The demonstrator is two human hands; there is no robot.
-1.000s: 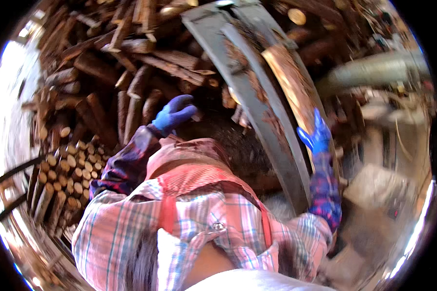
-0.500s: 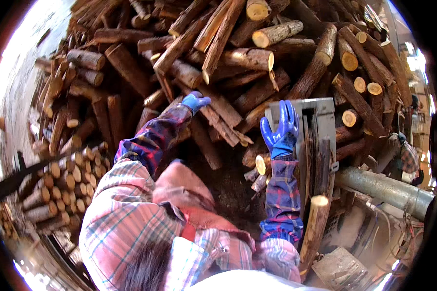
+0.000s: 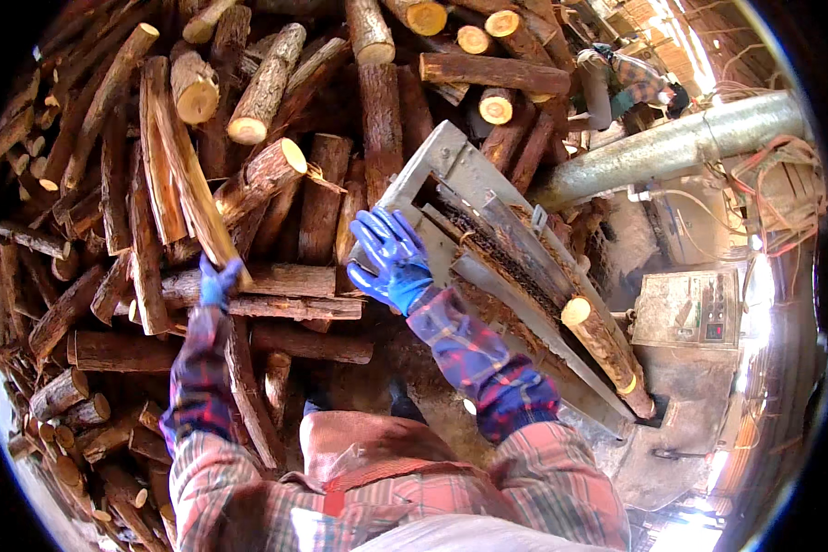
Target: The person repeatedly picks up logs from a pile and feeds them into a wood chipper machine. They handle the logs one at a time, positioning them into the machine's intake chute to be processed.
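Note:
My left hand (image 3: pixel 219 281), in a blue glove, is closed around the near end of a long split log (image 3: pixel 196 189) with pale bare wood along one side. That log leans away from me over the pile, and brown logs (image 3: pixel 285 279) lie across just below it. My right hand (image 3: pixel 392 259), in a wet-looking blue glove, has its fingers spread. It rests at the near left corner of a grey metal machine frame (image 3: pixel 437 152) and holds nothing. Within the frame, a peeled-end log (image 3: pixel 598 340) lies on a slanting metal channel.
A heap of logs (image 3: pixel 382 110) spreads ahead and left. To the right runs a thick metal pipe (image 3: pixel 672 147), with a dusty control box (image 3: pixel 685 308) and loose cables (image 3: pixel 764 189) nearby. Another person (image 3: pixel 630 83) bends at the far right.
The view has swung right, bringing the machine nearer the middle. My left hand has moved from the pile onto the split log's end. The right hand stays spread by the machine.

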